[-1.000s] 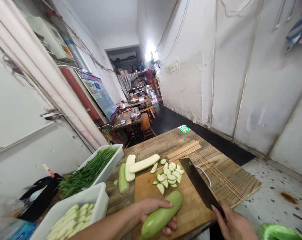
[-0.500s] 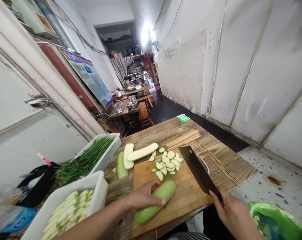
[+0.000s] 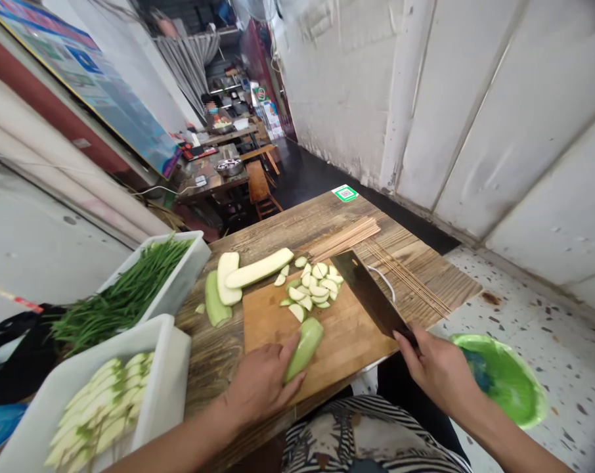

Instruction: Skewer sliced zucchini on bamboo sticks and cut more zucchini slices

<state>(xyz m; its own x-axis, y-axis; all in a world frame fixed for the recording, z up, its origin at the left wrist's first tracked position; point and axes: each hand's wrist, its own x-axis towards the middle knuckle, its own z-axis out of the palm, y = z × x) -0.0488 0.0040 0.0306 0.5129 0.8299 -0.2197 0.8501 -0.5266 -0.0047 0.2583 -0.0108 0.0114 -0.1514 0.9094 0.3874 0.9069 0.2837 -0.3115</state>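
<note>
Squash point(image 3: 306, 345), smooth, oblong, held by left fingers point(image 3: 286, 352) on wooden board point(image 3: 349, 338).

Left fingers point(image 3: 288, 349) loosely curved, right fingers point(image 3: 408, 349) tightly curled.

The left hand point(image 3: 265, 382) grips a green squash point(image 3: 306, 348) near cut wedges point(image 3: 319, 290) on a wooden cutting board point(image 3: 349, 332); the right hand point(image 3: 438, 364) holds a broad cleaver point(image 3: 371, 294). To the left, two white tubs point(image 3: 178, 358) hold green stalks point(image 3: 127, 289) and pale slices point(image 3: 100, 402).

Green squash point(image 3: 306, 347): smooth-skinned, lying aslant, lower centre of frame
Cleaver point(image 3: 369, 292): dark broad blade, slanting, right of frame centre
</note>
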